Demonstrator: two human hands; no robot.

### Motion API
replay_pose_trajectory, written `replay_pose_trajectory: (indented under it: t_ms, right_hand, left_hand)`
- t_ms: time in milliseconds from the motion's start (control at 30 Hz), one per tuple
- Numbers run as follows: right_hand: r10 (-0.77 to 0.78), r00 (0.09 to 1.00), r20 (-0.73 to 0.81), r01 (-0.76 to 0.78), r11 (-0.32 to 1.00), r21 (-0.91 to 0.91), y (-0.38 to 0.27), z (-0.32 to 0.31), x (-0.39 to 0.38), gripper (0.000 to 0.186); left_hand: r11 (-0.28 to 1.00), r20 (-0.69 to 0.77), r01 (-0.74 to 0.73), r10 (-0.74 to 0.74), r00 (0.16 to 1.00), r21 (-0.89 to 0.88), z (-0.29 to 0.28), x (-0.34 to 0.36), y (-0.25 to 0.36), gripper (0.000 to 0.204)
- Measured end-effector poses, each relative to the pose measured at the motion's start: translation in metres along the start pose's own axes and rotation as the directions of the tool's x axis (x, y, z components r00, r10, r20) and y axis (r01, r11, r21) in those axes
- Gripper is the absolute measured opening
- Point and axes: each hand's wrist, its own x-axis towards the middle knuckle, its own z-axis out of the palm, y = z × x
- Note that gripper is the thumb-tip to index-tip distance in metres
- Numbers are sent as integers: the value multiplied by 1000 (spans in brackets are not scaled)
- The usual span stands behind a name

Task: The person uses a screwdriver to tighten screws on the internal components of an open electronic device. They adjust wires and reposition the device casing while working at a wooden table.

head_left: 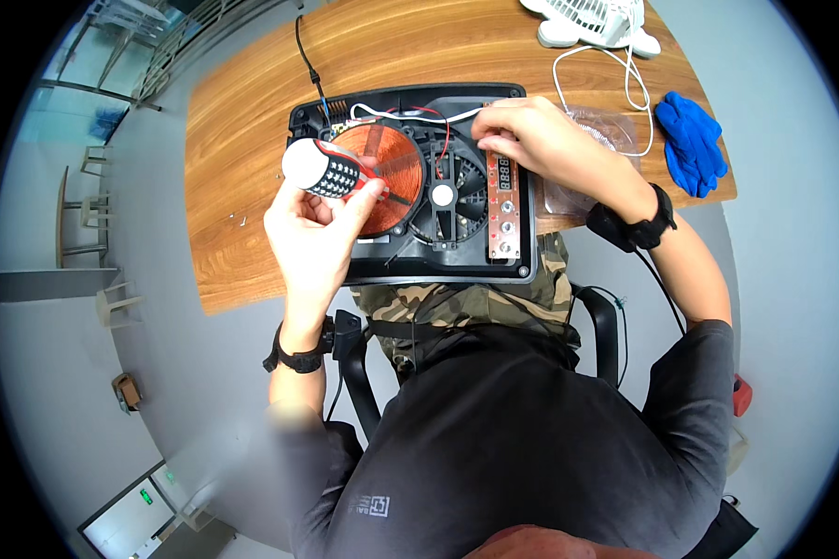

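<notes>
The cooker (438, 197) lay open at the edge of the table (238, 168); the left hand (309, 238) gripped a white-capped tool (324, 170) over its coil (401, 160); the right hand (536, 135) curled at the control board (505, 214), hold unclear.

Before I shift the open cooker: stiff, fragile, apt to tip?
The cooker is probably stiff: rigid-looking black shell. Likely fragile, with coil and fan exposed. It overhangs the table on the near side, so pulling it nearer might tip it.

White slatted plastic appliance (595, 20): top out of sight.
White-red-black rounded handle (336, 175): front end unclear to me.
Right hand (534, 133): fingertips' grasp hidden from here.
</notes>
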Motion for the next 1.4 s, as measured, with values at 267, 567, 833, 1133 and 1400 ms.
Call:
replay_pose_trajectory:
  t_ms: [267,567,833,1133,1400]
  right_hand:
    - [-76,997,-34,75,997,-26,2,19,42,13]
    - [-42,993,109,66,971,-230,0,33,51,12]
    - [-98,993,65,112,961,-254,7,43,49,10]
    - [-51,997,55,60,982,-179,10,49,45,12]
    - [0,990,140,5,999,-35,19,40,55,11]
  left_hand:
    - [998,3,57,-56,998,-37,-1,12,-5,26]
    - [997,26,75,-74,997,-22,-6,15,-16,32]
    - [999,43,30,-31,999,22,-3,18,-25,38]
    - [991,17,-68,67,998,116,5,30,-24,32]
    - [975,44,-67,59,997,214,9,27,-13,35]
